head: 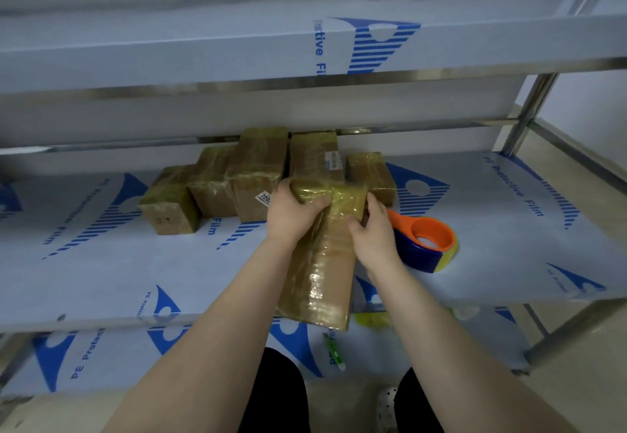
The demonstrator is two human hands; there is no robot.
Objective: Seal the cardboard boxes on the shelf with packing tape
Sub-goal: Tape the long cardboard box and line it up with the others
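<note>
Cardboard box [325, 263], long and wrapped in yellowish tape, lies on the middle shelf [101, 263] with its near end jutting over the shelf's near edge. At its far end the left hand [291, 212] grips the left corner and the right hand [373, 235] grips the right side, fingers [372, 202] curled round the taped cardboard. Just right of the right hand sits an orange-and-blue tape dispenser [429, 239], and farther back stands a row of taped boxes [261, 174].
</note>
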